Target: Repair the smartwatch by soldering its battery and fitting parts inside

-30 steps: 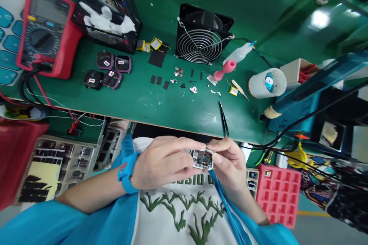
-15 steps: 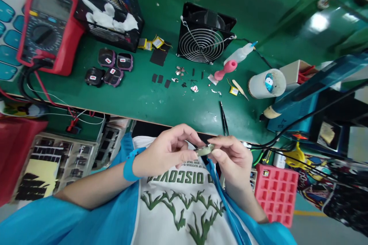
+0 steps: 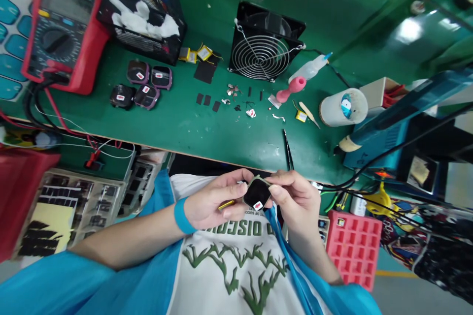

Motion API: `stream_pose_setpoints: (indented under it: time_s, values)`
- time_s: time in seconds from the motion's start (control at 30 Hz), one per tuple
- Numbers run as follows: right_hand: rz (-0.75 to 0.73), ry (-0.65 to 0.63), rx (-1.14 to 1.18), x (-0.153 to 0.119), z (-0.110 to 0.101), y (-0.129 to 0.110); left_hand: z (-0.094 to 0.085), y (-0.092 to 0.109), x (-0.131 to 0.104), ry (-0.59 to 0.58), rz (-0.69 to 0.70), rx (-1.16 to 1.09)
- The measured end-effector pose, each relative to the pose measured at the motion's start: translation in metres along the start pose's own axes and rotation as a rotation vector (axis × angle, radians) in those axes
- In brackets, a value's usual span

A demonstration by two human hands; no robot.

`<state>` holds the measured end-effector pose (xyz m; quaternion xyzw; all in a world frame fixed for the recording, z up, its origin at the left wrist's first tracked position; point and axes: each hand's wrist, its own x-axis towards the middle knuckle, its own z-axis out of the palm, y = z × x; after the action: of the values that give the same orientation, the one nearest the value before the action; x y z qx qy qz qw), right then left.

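Note:
A small square device (image 3: pixel 257 194) with a black face, a pale green rim and a red arrow sticker is held between both hands in front of my shirt. My left hand (image 3: pixel 218 198) pinches its left edge, and a thin yellow piece (image 3: pixel 226 204) shows at the same hand's fingers. On the device's right side, my right hand (image 3: pixel 295 196) grips the rim with thumb and fingers. Black tweezers (image 3: pixel 287 148) lie at the bench edge just above my right hand.
The green bench (image 3: pixel 166 125) holds a red multimeter (image 3: pixel 61 34), purple-rimmed devices (image 3: pixel 147 95), a black fan (image 3: pixel 262 44), small parts, a pink-handled tool (image 3: pixel 290 89) and a white cup (image 3: pixel 342 107). A pink tray (image 3: pixel 354 246) sits at lower right.
The device has turned from edge-on so its black face and sticker show. The yellow piece has come into view at my left hand, whose wrist has shifted slightly right.

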<state>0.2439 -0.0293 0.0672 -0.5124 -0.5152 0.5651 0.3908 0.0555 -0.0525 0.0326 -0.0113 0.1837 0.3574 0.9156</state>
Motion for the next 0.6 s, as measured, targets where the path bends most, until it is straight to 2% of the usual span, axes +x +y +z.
stream_pose_setpoints:
  time_s: [0.23,0.33,0.4,0.53,0.6]
  values:
    - [-0.018,0.004,0.0,0.0,0.001,0.0,0.001,-0.003,0.001,0.031,-0.008,0.025]
    - [-0.044,0.002,-0.053,0.001,0.0,0.002,0.0,0.003,0.002,0.037,0.053,0.18]
    - [-0.122,-0.006,-0.154,0.005,-0.002,0.003,-0.001,0.015,0.002,0.079,0.171,0.494]
    - [-0.373,0.048,-0.512,0.023,-0.013,0.008,-0.008,0.048,0.005,0.245,0.572,1.461]
    - [-0.442,0.114,-0.684,0.036,-0.022,0.014,-0.014,0.063,0.009,0.269,0.744,1.85]
